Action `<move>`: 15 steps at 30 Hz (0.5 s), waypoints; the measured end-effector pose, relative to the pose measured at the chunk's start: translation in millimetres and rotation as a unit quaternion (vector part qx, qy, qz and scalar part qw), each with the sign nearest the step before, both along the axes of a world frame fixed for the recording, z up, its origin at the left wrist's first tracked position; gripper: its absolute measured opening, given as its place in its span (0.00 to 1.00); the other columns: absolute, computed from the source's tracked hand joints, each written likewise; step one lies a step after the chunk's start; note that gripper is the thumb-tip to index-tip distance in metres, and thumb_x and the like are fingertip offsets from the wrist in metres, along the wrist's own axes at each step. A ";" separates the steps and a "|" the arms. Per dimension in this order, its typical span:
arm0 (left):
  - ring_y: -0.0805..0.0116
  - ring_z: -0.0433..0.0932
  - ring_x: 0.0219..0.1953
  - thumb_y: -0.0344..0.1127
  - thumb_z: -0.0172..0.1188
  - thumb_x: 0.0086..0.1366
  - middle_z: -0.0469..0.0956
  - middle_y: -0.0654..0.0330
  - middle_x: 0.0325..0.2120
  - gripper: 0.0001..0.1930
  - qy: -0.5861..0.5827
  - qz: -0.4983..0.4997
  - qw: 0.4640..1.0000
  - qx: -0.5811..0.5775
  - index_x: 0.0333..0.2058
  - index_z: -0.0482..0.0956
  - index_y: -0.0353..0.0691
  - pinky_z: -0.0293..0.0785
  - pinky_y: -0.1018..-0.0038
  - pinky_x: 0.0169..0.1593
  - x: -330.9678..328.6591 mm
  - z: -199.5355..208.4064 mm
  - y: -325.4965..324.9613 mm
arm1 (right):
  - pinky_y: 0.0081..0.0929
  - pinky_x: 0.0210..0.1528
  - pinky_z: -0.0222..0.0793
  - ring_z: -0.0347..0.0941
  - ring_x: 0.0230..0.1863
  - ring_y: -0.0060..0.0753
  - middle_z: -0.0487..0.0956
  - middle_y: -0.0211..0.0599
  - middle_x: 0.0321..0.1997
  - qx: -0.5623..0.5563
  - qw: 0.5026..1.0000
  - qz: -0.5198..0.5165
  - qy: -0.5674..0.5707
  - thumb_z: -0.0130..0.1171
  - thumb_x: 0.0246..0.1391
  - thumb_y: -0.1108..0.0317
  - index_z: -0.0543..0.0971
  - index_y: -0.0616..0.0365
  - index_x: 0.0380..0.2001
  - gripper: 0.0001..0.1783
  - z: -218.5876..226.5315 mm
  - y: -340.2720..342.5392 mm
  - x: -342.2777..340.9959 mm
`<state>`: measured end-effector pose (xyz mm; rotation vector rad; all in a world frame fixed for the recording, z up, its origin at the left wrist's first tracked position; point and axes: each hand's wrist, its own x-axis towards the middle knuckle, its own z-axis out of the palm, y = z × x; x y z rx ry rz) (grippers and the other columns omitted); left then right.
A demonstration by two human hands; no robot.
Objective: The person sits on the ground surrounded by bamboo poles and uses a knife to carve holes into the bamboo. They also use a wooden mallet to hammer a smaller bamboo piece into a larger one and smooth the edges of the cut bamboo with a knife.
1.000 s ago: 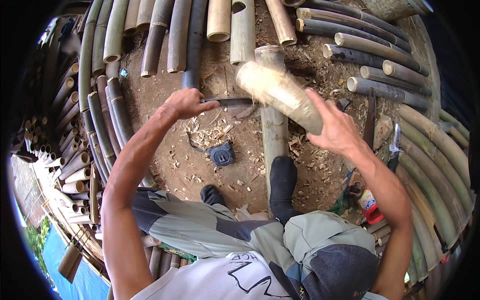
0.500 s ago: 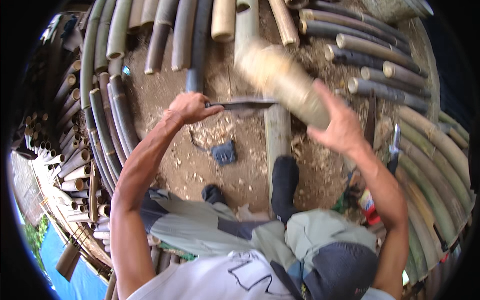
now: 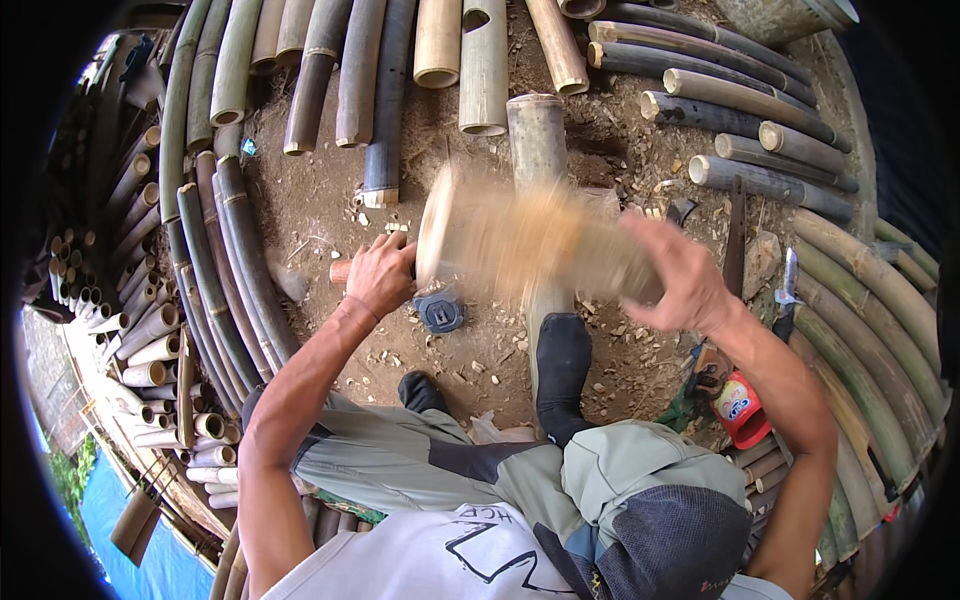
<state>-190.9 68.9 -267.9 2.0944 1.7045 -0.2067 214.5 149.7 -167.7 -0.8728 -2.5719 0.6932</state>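
My left hand is closed around the reddish wooden handle of a knife whose blade is hidden now. In my right hand is a thick, pale wooden mallet, smeared by motion, held by its narrower end. Its broad end reaches left, close to my left hand. Below it a bamboo pole lies lengthwise on the ground, partly covered by the mallet. My dark-socked foot rests on or against the pole's near part.
A dark tape measure lies on the dirt among wood chips. Cut bamboo tubes lie at the far side, with more bamboo stacked left and right. A red container and a sheathed tool are near my right arm.
The mallet has swung down and left, turning from slanted to nearly level. My left hand has come nearer with the knife; its blade, visible before, is now hidden.
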 end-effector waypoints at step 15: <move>0.55 0.83 0.36 0.48 0.67 0.59 0.81 0.57 0.34 0.16 0.002 0.023 0.996 -0.091 0.37 0.80 0.43 0.81 0.58 0.41 -5.7 -2.9 31.5 | 0.40 0.42 0.79 0.76 0.42 0.43 0.75 0.39 0.48 0.109 0.946 0.087 -0.292 0.73 0.37 0.62 0.68 0.45 0.62 0.44 -35.0 6.1 12.4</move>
